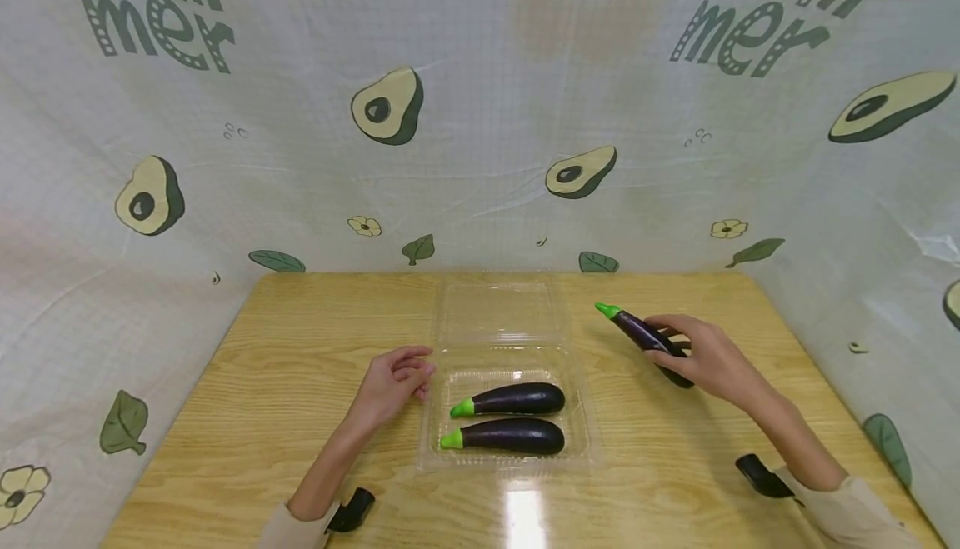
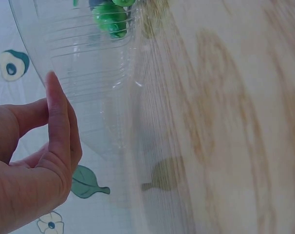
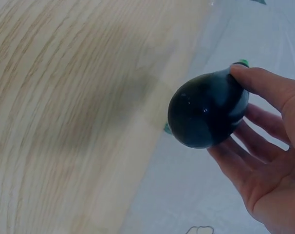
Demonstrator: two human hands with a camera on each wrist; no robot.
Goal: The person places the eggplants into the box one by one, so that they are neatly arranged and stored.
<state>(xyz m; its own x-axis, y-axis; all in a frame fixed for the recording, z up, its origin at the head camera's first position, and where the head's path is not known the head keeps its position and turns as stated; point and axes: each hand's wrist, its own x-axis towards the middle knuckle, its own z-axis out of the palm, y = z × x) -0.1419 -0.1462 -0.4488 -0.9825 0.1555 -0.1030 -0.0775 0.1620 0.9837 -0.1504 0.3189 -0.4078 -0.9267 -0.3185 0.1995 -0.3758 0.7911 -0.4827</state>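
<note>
Between the thumb and fingers of my right hand is a dark purple eggplant with a green stem, held to the right of a clear plastic clamshell box. The right wrist view shows the rounded end of this eggplant facing the camera. Two more eggplants lie side by side in the box's near half, a farther one and a nearer one, both with stems to the left. My left hand is at the box's left edge, fingers loosely bent and holding nothing.
The box's lid lies folded open toward the back of the wooden table. A pale curtain printed with avocados and leaves hangs behind the table and along both sides. Black straps are on both wrists.
</note>
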